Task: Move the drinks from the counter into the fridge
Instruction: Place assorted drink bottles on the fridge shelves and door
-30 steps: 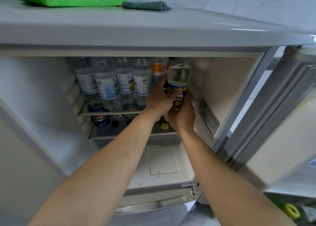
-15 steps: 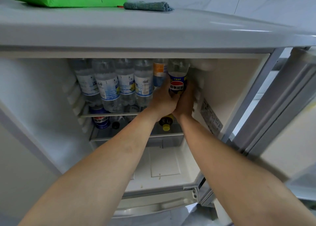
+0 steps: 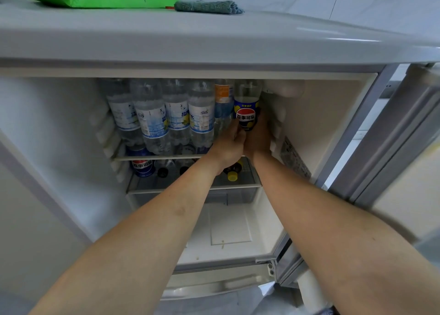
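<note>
Clear bottle (image 3: 246,109), blue-and-yellow label

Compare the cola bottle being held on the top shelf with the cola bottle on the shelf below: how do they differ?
The held cola bottle stands upright; the lower cola bottle lies on its side. Both hands, left hand and right hand, grip the held cola bottle; nothing touches the lower one. Both carry the same red, white and blue logo.

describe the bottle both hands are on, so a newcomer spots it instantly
Open fridge, upper shelf, far right of the standing bottle row. The Pepsi bottle sits between left hand and right hand. Only it has a dark blue label with a red-white-blue logo; neighbours wear pale labels.
</note>
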{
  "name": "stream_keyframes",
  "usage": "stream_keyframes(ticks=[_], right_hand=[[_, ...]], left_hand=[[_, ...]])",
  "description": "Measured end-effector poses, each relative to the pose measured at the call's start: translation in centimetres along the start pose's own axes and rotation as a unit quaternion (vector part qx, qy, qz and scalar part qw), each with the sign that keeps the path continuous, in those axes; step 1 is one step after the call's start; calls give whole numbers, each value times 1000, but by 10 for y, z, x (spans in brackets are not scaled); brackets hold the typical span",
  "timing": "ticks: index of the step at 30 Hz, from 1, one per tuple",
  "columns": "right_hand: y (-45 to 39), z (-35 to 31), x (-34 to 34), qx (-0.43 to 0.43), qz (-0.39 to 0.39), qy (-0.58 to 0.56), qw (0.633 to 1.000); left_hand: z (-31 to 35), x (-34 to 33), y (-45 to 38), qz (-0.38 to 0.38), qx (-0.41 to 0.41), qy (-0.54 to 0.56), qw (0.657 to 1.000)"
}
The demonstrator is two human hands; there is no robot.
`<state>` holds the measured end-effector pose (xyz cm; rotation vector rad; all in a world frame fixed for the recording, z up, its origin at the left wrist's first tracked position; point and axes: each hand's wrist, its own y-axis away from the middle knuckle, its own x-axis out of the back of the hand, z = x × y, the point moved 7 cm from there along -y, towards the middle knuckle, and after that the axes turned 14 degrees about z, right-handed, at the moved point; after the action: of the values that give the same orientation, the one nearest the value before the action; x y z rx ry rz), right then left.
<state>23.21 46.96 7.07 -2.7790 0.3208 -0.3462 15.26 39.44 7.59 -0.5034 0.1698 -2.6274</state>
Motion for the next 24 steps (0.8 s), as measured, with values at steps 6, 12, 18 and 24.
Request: stream_keyframes(ticks=[6,12,18,24], right_hand=[[-4,15,-6,-8,-26,119,993],[-6,20,-9,-4,-35,105,994],[-11,19,-12,2,-88,60,994],[-4,22,-11,-16,-73,36,997]], left_hand=[[-21,17,6,33,46,14,998],[-50,30,11,96,68,17,993],[-51,29,20,115,82,45,989],[-58,40,32,143,98,68,983]])
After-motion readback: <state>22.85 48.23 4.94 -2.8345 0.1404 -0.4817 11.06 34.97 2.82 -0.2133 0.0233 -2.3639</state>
